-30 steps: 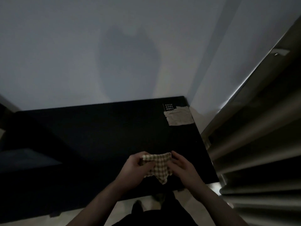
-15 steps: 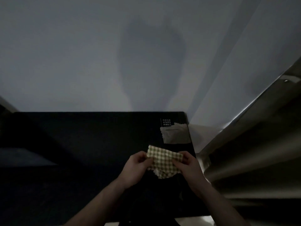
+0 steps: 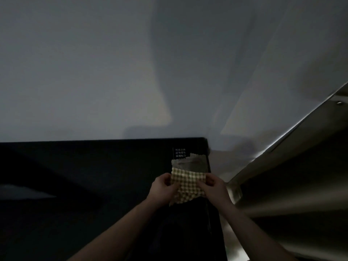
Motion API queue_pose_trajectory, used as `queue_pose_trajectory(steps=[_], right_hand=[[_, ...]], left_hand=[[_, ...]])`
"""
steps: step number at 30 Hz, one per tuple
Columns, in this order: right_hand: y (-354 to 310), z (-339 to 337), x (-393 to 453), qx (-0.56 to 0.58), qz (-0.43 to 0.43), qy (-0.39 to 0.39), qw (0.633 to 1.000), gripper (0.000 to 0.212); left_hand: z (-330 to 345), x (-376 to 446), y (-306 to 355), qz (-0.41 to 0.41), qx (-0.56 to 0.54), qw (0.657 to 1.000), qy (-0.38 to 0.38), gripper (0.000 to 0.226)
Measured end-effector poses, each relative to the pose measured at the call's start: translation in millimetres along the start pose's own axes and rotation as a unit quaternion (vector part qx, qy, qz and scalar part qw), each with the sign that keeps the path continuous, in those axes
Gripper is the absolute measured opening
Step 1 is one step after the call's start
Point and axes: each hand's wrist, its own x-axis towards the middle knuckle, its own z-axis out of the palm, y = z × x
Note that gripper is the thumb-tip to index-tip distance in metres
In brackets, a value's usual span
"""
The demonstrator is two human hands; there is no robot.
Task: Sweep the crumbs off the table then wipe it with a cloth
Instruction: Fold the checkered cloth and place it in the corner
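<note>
The room is dim. A small yellow-and-white checked cloth (image 3: 187, 186) is held up above the black table (image 3: 94, 176), near its right edge. My left hand (image 3: 163, 188) pinches the cloth's left side and my right hand (image 3: 213, 187) pinches its right side, so the cloth is spread between them. No crumbs can be made out on the dark tabletop.
A torn grey paper piece (image 3: 190, 163) lies at the table's far right corner, below a small white printed label (image 3: 180, 152). A pale wall rises behind the table. Curtain folds (image 3: 291, 185) hang close on the right. A faint grey shape (image 3: 24, 192) lies at the left.
Both hands have carried the cloth farther from me and to the right, and spread it wider. The view has tilted upward, showing more wall.
</note>
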Motion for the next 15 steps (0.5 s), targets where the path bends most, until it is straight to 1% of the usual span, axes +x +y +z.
queue_pose_trajectory(steps=[3, 5, 6, 8, 11, 13, 15], right_hand=[[10.8, -4.9, 44.8, -0.046, 0.031, -0.019, 0.998, 0.026], [15.7, -5.6, 77.2, -0.068, 0.048, -0.024, 0.996, 0.021], [15.0, -5.0, 92.2, -0.077, 0.054, -0.024, 0.995, 0.023], [12.7, -3.2, 122.6, -0.096, 0.069, -0.021, 0.993, 0.034], [5.9, -1.1, 165.9, -0.102, 0.074, -0.011, 0.992, 0.041], [-6.7, -0.3, 189.9, -0.098, 0.055, 0.001, 0.994, 0.041], [-21.2, 1.9, 213.2, -0.095, 0.018, 0.023, 0.995, 0.038]], left_hand=[[11.1, 40.8, 4.2, -0.059, 0.042, 0.997, -0.011, 0.01], [15.6, 67.9, 11.6, -0.074, 0.067, 0.995, -0.008, 0.014], [17.3, 81.2, 16.3, -0.075, 0.083, 0.994, -0.004, 0.02], [19.4, 106.9, 26.8, -0.067, 0.12, 0.99, 0.005, 0.029], [19.2, 145.3, 43.2, -0.047, 0.153, 0.987, 0.027, 0.033], [16.9, 168.2, 58.1, -0.025, 0.154, 0.986, 0.053, 0.029], [14.5, 188.9, 74.5, 0.004, 0.143, 0.986, 0.083, 0.028]])
